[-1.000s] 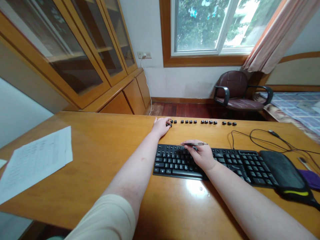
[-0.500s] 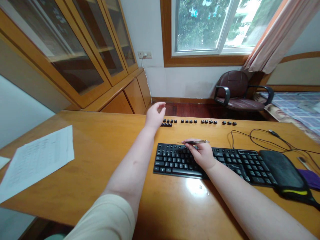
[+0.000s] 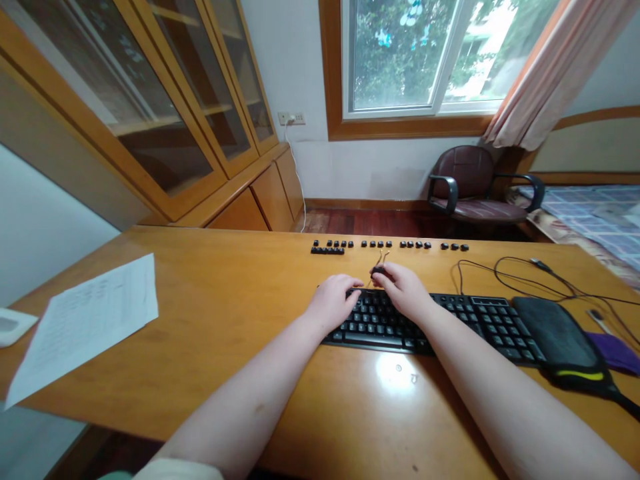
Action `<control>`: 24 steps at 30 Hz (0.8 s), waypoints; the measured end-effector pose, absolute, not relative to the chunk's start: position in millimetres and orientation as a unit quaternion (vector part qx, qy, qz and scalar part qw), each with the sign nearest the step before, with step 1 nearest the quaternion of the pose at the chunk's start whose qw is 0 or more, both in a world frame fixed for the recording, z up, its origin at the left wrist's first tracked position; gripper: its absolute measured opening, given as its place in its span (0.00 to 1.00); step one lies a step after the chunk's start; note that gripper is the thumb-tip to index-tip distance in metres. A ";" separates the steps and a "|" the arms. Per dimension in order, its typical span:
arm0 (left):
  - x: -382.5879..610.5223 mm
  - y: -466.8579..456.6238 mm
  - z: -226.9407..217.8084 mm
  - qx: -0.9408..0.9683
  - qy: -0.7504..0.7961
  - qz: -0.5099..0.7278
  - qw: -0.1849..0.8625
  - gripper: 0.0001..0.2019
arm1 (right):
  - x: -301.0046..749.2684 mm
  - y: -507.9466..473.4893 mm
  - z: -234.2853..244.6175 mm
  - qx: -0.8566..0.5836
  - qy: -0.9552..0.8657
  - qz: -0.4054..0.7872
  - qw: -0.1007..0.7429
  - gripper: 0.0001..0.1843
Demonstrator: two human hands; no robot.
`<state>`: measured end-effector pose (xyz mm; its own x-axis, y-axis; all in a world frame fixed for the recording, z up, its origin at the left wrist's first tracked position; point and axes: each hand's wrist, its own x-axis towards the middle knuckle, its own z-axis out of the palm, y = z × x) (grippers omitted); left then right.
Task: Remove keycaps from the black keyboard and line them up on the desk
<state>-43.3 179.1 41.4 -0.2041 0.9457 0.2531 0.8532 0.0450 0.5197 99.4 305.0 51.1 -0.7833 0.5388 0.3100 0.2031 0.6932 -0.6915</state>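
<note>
A black keyboard point(image 3: 373, 339) lies on the wooden desk, partly under both my hands. My right hand point(image 3: 407, 293) pinches a keycap puller point(image 3: 379, 270) above the keyboard's back edge; the tool's dark body is between the fingers and its thin wire prongs point up and away. My left hand point(image 3: 334, 301) is over the keyboard's back left corner, its thumb and fingers apart, with nothing visible in them. Loose black keycaps point(image 3: 328, 251) lie in rows along the far side of the desk.
A written sheet of paper point(image 3: 90, 320) lies at left, beside a white object point(image 3: 15, 327). To the keyboard's right are a black case point(image 3: 560, 333) with a yellow stripe, a purple cloth point(image 3: 615, 351) and a looped cable point(image 3: 525, 293). An office chair point(image 3: 467, 180) stands beyond the desk.
My left hand has come back from the keycap rows to the keyboard's left corner. In my right hand the puller has turned from lying sideways to wires pointing up and away.
</note>
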 end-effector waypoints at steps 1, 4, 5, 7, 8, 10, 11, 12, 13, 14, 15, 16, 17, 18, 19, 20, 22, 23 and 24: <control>-43.7 177.2 37.3 0.629 0.718 0.286 0.083 0.10 | 98.7 303.5 50.3 -0.208 -0.893 0.314 0.247 0.09; -42.6 177.5 31.9 0.645 0.707 0.269 0.102 0.12 | 98.0 301.2 46.5 -0.205 -0.905 0.290 0.236 0.09; -41.1 179.4 31.3 0.649 0.705 0.265 0.107 0.13 | 98.2 301.4 45.1 -0.205 -0.906 0.287 0.233 0.10; -37.5 184.2 30.7 0.649 0.706 0.259 0.117 0.15 | 98.8 302.5 42.4 -0.209 -0.908 0.283 0.228 0.09; -35.7 186.5 30.6 0.649 0.706 0.256 0.123 0.16 | 99.0 303.2 41.2 -0.211 -0.908 0.282 0.224 0.09; -33.0 189.6 30.6 0.652 0.703 0.250 0.134 0.16 | 99.0 304.1 39.1 -0.214 -0.910 0.281 0.215 0.09; -32.3 190.3 30.6 0.654 0.702 0.248 0.137 0.16 | 98.7 304.2 38.2 -0.215 -0.911 0.281 0.212 0.09; -32.1 190.3 30.6 0.656 0.701 0.246 0.137 0.15 | 98.4 304.1 37.5 -0.216 -0.912 0.281 0.209 0.10; -32.2 190.0 30.5 0.656 0.701 0.243 0.137 0.14 | 98.1 303.8 37.0 -0.215 -0.912 0.282 0.206 0.10; -32.5 189.5 30.4 0.656 0.703 0.239 0.137 0.14 | 97.8 303.4 36.6 -0.213 -0.913 0.283 0.204 0.10; -33.1 188.9 30.2 0.655 0.705 0.235 0.139 0.13 | 97.6 303.0 36.3 -0.211 -0.913 0.285 0.201 0.10; -33.7 188.5 30.0 0.653 0.707 0.232 0.142 0.13 | 97.4 302.4 36.2 -0.207 -0.914 0.287 0.197 0.10; -34.2 188.2 29.6 0.651 0.708 0.230 0.146 0.12 | 97.4 301.8 36.1 -0.203 -0.916 0.287 0.194 0.10; -34.6 188.2 29.3 0.650 0.709 0.229 0.148 0.12 | 97.4 301.2 36.0 -0.198 -0.918 0.286 0.190 0.10; -34.9 188.3 29.0 0.650 0.709 0.228 0.148 0.12 | 97.5 300.6 36.0 -0.195 -0.920 0.284 0.188 0.10; -35.1 188.6 28.7 0.651 0.709 0.227 0.148 0.11 | 97.6 299.9 36.0 -0.191 -0.922 0.282 0.185 0.10; -35.0 189.1 28.6 0.652 0.709 0.224 0.147 0.11 | 98.3 298.7 36.0 -0.183 -0.927 0.275 0.180 0.10; -34.9 189.3 28.7 0.653 0.709 0.222 0.146 0.11 | 98.8 298.2 36.0 -0.178 -0.930 0.269 0.177 0.11; -34.8 189.4 28.8 0.653 0.709 0.221 0.147 0.12 | 99.4 297.9 36.1 -0.172 -0.934 0.262 0.173 0.11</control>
